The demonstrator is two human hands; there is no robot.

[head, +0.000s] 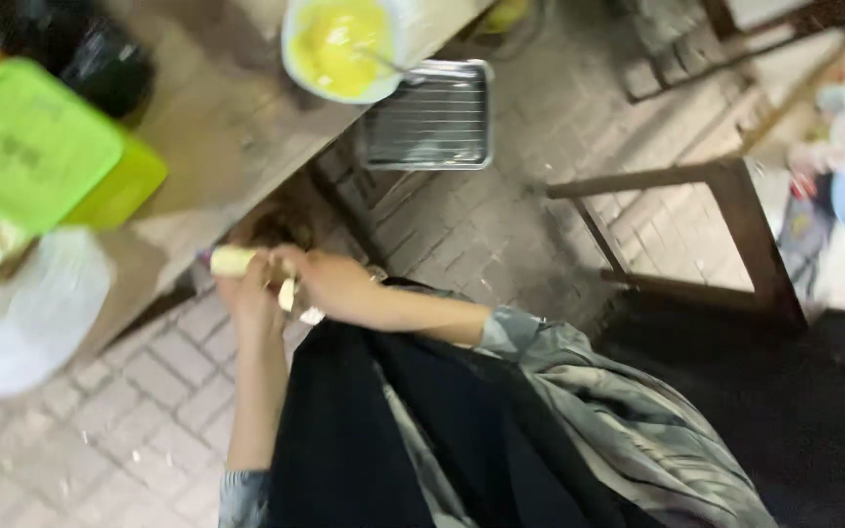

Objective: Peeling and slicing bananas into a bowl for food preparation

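Observation:
My left hand (249, 298) is closed around a pale yellow, stick-shaped piece of food (231, 260) with a purplish tip, held just off the edge of the wooden table (217, 127). My right hand (330, 284) meets it from the right, fingers pinched on a small pale strip or tool (289, 293) between the two hands. The picture is blurred, so I cannot tell what that small piece is. Both forearms wear grey sleeves, and a black apron (364, 440) hangs below them.
On the table are a lime-green lidded box (41, 147), a black bag (90, 54) and a white bowl of yellow batter (339, 44). A white plastic bag (22, 313) sits at left, a metal wire tray (432, 117) under the table, and a wooden frame (735, 225) on the brick floor at right.

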